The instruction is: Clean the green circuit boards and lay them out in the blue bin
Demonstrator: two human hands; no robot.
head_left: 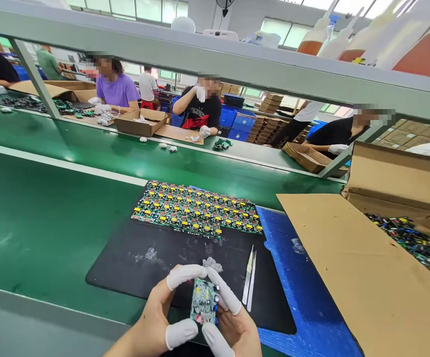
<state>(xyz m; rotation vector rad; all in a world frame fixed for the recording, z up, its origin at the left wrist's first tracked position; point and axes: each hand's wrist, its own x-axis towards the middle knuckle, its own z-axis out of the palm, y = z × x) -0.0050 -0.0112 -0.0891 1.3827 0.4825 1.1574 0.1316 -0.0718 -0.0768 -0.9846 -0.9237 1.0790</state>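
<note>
Two bare hands, the left hand (158, 312) and the right hand (233, 317), hold one circuit board (203, 301) above the near edge of the one black mat (133, 263). Four white finger covers (181, 334) show, two on each hand. On both hands, finger and thumb stand apart from each other and are clamped on the board, at its top and bottom edges. Grey putty spreads over the board's face, hiding many of its parts; its back is out of sight, as are the right hand's other fingers, mostly behind it.

One larger lump of putty (212, 264) lies on the mat just beyond the fingertips, with thin smears towards the mat's left. Near the mat's right edge lie two slim metal strips (251, 280); whether they are one pair of tweezers or two tools, I cannot tell. Along the mat's far edge sits one block of boards (196, 208), too tightly packed to count.

One blue sheet (304, 292) runs partly under the mat's right edge. On the counter's right is one open carton (326, 258), cut off by the view; its heaped boards (419, 248) cannot be counted. At least three bottles (313, 37), some cut off, stand on the shelf (200, 47) overhead.
</note>
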